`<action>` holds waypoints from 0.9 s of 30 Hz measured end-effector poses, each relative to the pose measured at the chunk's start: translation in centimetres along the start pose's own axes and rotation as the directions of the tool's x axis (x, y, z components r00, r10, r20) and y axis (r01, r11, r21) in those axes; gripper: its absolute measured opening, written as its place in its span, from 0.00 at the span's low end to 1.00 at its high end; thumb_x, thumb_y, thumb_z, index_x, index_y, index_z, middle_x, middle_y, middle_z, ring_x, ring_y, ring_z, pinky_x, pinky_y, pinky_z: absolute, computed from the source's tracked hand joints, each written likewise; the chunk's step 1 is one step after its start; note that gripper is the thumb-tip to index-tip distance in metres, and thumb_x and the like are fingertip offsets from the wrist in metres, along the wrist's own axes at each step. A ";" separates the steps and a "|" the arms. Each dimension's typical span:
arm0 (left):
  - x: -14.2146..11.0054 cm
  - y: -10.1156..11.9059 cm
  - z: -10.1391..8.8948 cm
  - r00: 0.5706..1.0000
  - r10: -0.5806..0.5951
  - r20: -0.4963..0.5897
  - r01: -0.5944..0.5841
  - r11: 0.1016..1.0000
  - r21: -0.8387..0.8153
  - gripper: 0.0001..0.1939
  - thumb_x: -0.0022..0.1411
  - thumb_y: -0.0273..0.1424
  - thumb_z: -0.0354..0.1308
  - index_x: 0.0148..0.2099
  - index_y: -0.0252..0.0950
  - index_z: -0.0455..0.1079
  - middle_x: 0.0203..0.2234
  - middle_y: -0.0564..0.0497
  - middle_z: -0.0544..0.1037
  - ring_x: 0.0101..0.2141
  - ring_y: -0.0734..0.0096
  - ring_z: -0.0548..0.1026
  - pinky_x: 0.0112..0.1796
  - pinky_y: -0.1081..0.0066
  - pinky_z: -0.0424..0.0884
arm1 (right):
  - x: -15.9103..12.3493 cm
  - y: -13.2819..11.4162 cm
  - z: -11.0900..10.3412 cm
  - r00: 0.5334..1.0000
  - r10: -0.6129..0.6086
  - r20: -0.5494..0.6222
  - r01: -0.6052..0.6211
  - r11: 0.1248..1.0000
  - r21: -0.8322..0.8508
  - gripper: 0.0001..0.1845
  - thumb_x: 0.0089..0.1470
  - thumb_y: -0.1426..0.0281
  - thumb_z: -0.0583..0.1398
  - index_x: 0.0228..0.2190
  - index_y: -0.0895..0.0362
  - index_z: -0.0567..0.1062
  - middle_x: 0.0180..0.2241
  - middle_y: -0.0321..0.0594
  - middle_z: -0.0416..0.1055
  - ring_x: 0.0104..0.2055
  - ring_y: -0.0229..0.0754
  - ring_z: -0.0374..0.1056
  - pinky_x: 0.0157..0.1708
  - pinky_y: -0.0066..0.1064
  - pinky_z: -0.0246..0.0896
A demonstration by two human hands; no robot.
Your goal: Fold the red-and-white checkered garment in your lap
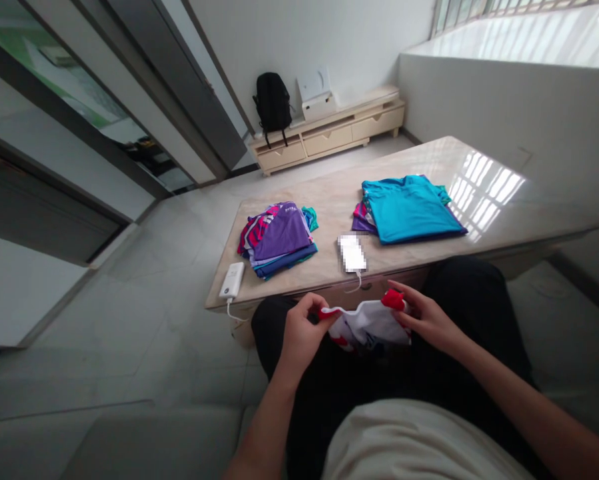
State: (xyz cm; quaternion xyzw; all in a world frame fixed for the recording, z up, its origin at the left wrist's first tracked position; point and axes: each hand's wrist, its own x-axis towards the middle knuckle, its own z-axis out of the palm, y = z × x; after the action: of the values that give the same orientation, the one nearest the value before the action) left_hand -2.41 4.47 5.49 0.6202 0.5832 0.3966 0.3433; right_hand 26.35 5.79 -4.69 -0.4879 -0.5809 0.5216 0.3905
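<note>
"Two entries, nearest first: what is listed?"

"One pale shirt (pixel 414 440), creased, on the person's torso; one pair of dark trousers (pixel 479 293), knees apart, facing the desk (pixel 334 200)"

"Hands and contents?"

"One left hand (pixel 304 327), thumb and fingers pinched narrow on the red-trimmed edge of a white garment (pixel 366 323); one right hand (pixel 426 317), thumb and fingers closed around the same garment's other end, by a bunched red part. Location of garment: between the two hands, above the lap, just in front of the desk's near edge; its lower portion hangs in folds with red and dark markings"

"Desk, near side?"

"One white power bank (pixel 232 280), cable attached, at the left end; one pixelated white device (pixel 352 253), cable attached, near the middle, details not legible"

"Behind those?"

"Two stacks of folded clothes: left stack (pixel 284 233), purple on top, pink and blue below; right stack (pixel 409 210), bright blue on top, purple and pink edges showing beneath, just beyond the device"

"Far side of the room?"

"One low cream cabinet (pixel 329 141) against the wall; upon it, one black backpack (pixel 272 101), straps hanging over the front, and one white box (pixel 319 107) beside it"
</note>
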 end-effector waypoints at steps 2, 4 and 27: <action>0.1 0.1 0.1 1.000 -0.004 0.029 0.005 1.000 -0.017 0.14 0.59 0.38 0.71 0.34 0.35 0.72 0.27 0.55 0.75 0.30 0.73 0.72 0.34 0.75 0.67 | 0.0 -0.2 0.4 1.000 0.031 0.001 -0.031 0.999 0.022 0.42 0.54 0.52 0.68 0.65 0.56 0.70 0.50 0.47 0.81 0.47 0.52 0.78 0.45 0.39 0.76; 0.0 0.1 0.1 0.998 0.005 0.055 -0.005 1.000 -0.002 0.14 0.59 0.37 0.71 0.35 0.35 0.72 0.27 0.55 0.75 0.31 0.73 0.72 0.35 0.75 0.67 | -0.1 -0.3 0.5 0.998 0.053 -0.044 -0.053 0.999 -0.003 0.36 0.53 0.49 0.68 0.57 0.57 0.78 0.45 0.46 0.82 0.44 0.53 0.79 0.41 0.38 0.77; 1.3 -0.8 -3.8 0.968 0.180 0.175 -0.225 0.931 0.288 0.17 0.65 0.20 0.58 0.50 0.40 0.82 0.45 0.49 0.85 0.46 0.64 0.83 0.51 0.67 0.76 | -2.3 -7.5 -7.2 0.964 -0.118 -0.237 0.012 0.914 -0.406 0.22 0.49 0.47 0.68 0.34 0.53 0.84 0.36 0.40 0.83 0.38 0.51 0.79 0.41 0.38 0.73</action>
State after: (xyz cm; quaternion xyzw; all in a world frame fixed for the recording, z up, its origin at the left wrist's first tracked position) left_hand -6.13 5.73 6.58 0.7500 0.5436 0.2888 0.2420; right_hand 32.55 5.35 3.94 -0.6010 -0.6361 0.3106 0.3709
